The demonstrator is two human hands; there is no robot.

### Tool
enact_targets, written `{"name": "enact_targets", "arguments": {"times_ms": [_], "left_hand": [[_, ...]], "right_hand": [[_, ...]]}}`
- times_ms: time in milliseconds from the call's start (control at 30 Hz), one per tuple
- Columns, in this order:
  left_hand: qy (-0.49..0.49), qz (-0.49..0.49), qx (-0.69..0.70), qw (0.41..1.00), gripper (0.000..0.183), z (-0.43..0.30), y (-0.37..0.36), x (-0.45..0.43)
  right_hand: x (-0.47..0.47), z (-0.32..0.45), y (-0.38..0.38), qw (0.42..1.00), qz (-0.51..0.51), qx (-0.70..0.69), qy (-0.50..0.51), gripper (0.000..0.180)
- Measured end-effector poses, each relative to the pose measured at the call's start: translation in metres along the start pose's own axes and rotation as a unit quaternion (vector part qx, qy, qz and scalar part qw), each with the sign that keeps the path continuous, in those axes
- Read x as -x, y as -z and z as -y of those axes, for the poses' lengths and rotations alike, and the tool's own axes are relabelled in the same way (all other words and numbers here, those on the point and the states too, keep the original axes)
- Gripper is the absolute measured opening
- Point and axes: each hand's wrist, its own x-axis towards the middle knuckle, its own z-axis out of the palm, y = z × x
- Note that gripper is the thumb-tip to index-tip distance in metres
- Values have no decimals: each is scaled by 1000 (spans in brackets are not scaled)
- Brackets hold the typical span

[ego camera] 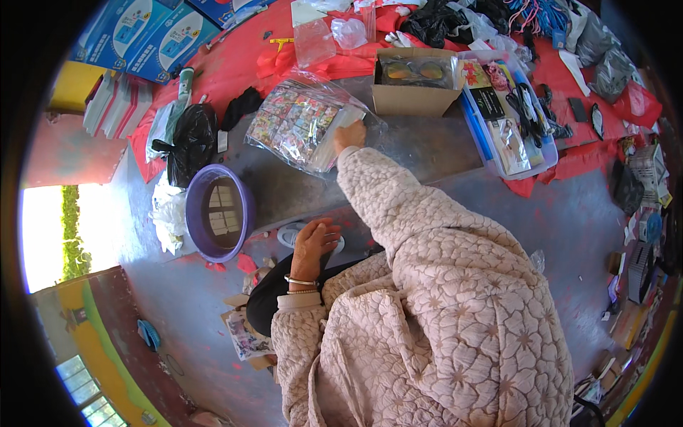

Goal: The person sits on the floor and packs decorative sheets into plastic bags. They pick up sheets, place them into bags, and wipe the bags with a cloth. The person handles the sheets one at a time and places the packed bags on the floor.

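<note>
A large clear plastic bag lies on the low table, with rows of small colourful printed packets inside. My right hand is at the bag's right end, curled against the pale edge of the packets. Its fingertips are hidden, so whether it grips anything cannot be told. Above my lap hovers my left hand, with nothing in it and its fingers slightly apart. The nearest thing to it is a pale grey slipper on the floor. A purple basin of water stands to its left.
Behind the bag, a cardboard box holds sunglasses in plastic. Right of it stands a clear plastic bin with cables and packages. A black plastic bag sits at the left. Blue printed cartons and red cloth lie farther back.
</note>
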Motion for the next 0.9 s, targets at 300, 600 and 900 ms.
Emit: {"name": "enact_targets", "arguments": {"times_ms": [300, 600, 900], "left_hand": [[4, 10, -15, 1000, 30, -4, -8, -8], [28, -20, -10, 999, 31, 8, -2, -6], [28, -3, -7, 1000, 32, 11, 2, -12]], "right_hand": [[-43, -70, -34, 943, 152, -296, -19, 38], [56, 22, -33, 987, 100, 42, 121, 68], [54, 6, -49, 977, 133, 91, 139, 73]]}}
